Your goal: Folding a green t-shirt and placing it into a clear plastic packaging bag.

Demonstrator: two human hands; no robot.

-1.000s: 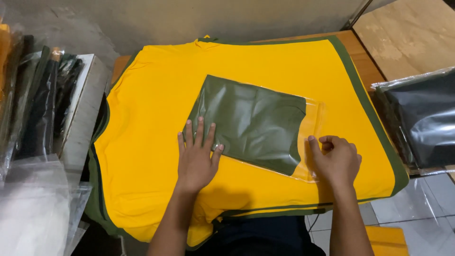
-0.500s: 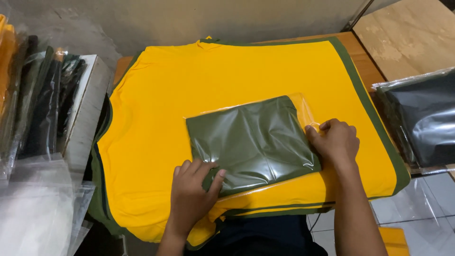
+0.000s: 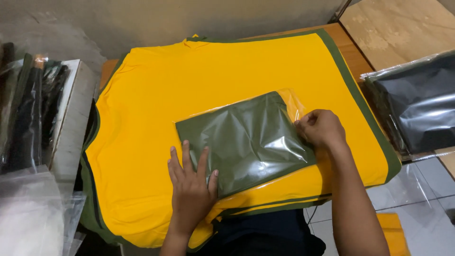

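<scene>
A folded olive-green garment in a clear plastic bag lies on a yellow shirt spread over a stack of shirts. My left hand lies flat, fingers apart, on the bag's near left corner. My right hand is curled at the bag's right edge, pinching the clear flap there.
Dark bagged garments lie on the right. More bagged garments stand on edge at the left by a white box. Loose clear bags sit at the lower left. A wooden board lies at the back right.
The bagged garment was turned and pulled nearer to me. My left hand went from gripping its near corner to lying flat on it. My right hand stayed at the right edge.
</scene>
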